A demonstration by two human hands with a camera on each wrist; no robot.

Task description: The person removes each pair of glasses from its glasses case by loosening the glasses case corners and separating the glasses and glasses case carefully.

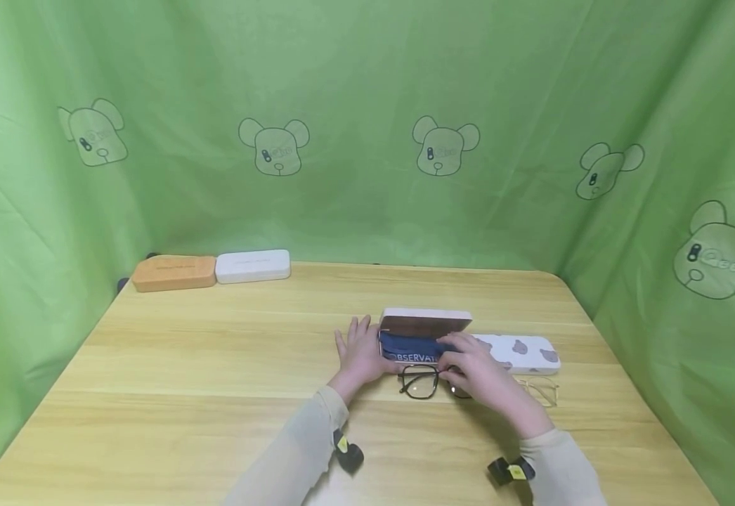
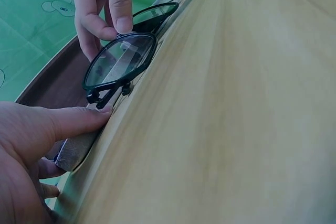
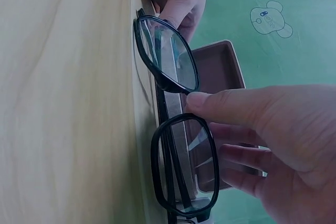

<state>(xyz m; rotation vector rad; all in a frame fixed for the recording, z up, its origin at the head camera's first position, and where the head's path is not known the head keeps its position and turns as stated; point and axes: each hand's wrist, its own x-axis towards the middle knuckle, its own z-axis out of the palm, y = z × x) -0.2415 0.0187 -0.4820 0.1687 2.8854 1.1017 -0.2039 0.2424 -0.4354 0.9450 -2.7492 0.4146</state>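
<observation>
Black-rimmed eyeglasses (image 3: 156, 182) stand tilted along the front of an open glasses case (image 1: 426, 313). At their bridge, the thumb and finger of my right hand (image 1: 478, 369) pinch the frame, with the other fingers bent over the case. Folded temples show behind the lenses in the right wrist view. My left hand (image 1: 362, 355) rests against the case's left end, fingers spread and straight, its thumb touching the front edge near the glasses. A dark blue cloth (image 1: 408, 346) with white lettering lies in the case. The lid stands raised at the back, brown inside.
Right of the open case lies a white case (image 1: 522, 353) with bear prints. Clear-framed glasses (image 1: 546, 391) lie in front of it, partly behind my right arm. An orange case (image 1: 174, 274) and a white case (image 1: 254, 266) sit at the table's back left. Green curtains surround the table.
</observation>
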